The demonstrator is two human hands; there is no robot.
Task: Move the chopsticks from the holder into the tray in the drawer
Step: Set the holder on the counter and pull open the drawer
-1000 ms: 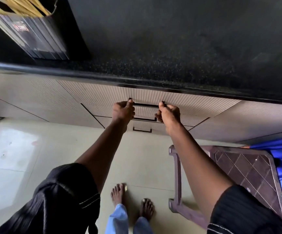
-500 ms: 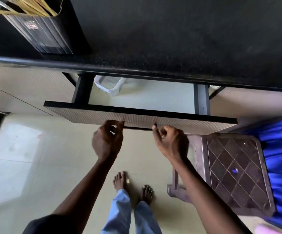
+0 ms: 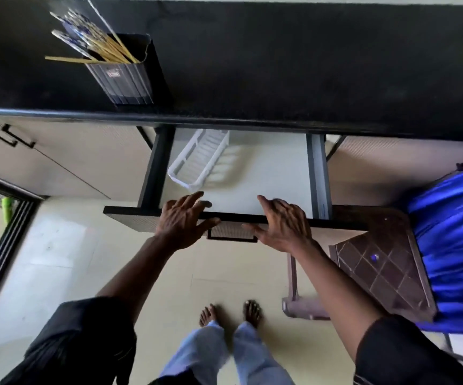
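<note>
While left hand (image 3: 181,222) and right hand (image 3: 284,225) spread empty fingers (image 3: 195,197) over drawer front (image 3: 130,220), stool (image 3: 385,262) beside, tray (image 3: 197,160) inside

White tray (image 3: 199,158), yellow chopsticks (image 3: 108,48) in dark ribbed holder (image 3: 124,81), black counter (image 3: 280,65).

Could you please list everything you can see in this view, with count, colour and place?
chopsticks: several, yellowish with blue-patterned ends, standing in the holder
holder: one, dark, on the countertop's left
countertop: one, black, across top
drawer: one, open, pale inside, under the countertop
tray: one, white, empty, drawer's back left
stool: one, brown, lower right
cloth: one, blue, far right
feet: two, bare, bottom centre
left hand: open, fingers spread at the drawer's front edge
right hand: open, beside it
</note>
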